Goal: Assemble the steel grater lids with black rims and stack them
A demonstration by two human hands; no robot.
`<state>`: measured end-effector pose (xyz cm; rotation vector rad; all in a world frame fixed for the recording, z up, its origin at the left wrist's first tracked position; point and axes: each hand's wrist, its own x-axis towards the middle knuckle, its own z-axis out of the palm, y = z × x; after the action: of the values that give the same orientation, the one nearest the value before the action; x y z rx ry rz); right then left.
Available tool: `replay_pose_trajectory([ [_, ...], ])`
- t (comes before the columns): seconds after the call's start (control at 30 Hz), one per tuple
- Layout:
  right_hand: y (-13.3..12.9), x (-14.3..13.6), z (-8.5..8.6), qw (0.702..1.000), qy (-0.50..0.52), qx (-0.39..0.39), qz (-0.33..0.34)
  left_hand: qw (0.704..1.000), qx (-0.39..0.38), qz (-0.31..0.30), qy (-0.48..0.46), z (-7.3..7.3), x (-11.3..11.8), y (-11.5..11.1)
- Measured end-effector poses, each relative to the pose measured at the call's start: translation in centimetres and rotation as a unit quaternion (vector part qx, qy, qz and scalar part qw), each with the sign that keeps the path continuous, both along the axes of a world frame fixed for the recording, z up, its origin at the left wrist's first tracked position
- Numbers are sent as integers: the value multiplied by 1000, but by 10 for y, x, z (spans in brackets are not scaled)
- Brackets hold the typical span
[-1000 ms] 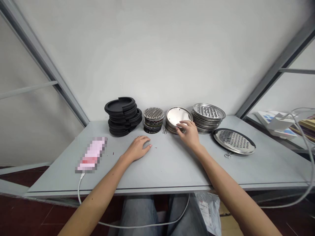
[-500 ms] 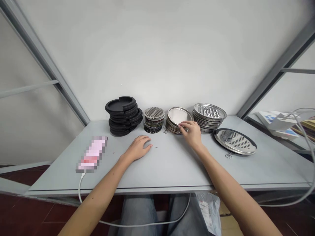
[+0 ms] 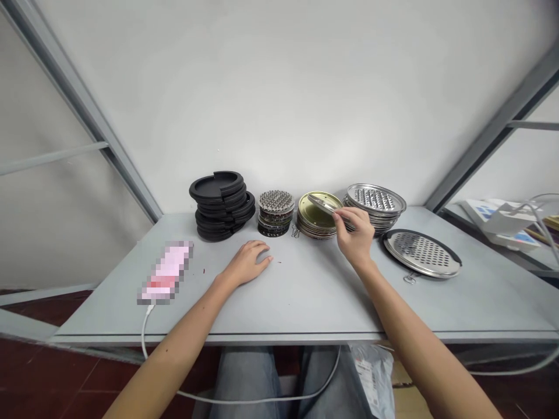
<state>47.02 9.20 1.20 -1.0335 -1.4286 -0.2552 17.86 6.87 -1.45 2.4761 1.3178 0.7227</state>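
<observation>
Since the earlier frame, the silver round plate (image 3: 321, 203) had tilted up off the plate stack (image 3: 311, 216), right of centre, baring a gold-toned top. The right hand (image 3: 357, 233) pinched its right edge; the left hand (image 3: 247, 262), relaxed with fingers loosely bent, rested on the grey table (image 3: 288, 302) just left of centre.

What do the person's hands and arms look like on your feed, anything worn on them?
The left hand and right hand are gloveless, with no ring or watch visible. No sleeve shows on the left forearm or right forearm.
</observation>
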Motion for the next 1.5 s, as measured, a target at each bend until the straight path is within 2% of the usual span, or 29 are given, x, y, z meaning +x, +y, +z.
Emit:
replay_pose_trajectory([
  [0.13,-8,-11,1,1000,10,2,26,1000,10,-1,-14,0,1,-1],
  [0.4,-28,-47,-14,986,-101,9,132,996,3,34,-82,6,0,-3],
  [0.57,-39,-52,-17,987,-92,14,131,995,4,37,-89,4,0,-1],
  [0.7,-44,-52,-14,980,-96,8,173,992,-12,56,-117,3,-1,-2],
  [0.8,-47,-55,-11,967,-108,-4,232,985,-22,81,-150,2,-2,-1],
  [0.9,-50,-58,-10,950,-117,-26,290,980,-5,77,-186,2,-4,1],
  [1.07,-51,-58,-10,929,-136,-78,334,970,16,57,-236,-1,-5,5],
  [1.17,-50,-56,-9,912,-157,-111,362,975,6,48,-219,-1,-4,4],
  [1.33,-48,-52,-9,865,-214,-169,421,984,-41,42,-166,5,-1,-1],
  [1.5,-47,-52,-13,839,-255,-200,437,990,-59,27,-125,9,1,-4],
])
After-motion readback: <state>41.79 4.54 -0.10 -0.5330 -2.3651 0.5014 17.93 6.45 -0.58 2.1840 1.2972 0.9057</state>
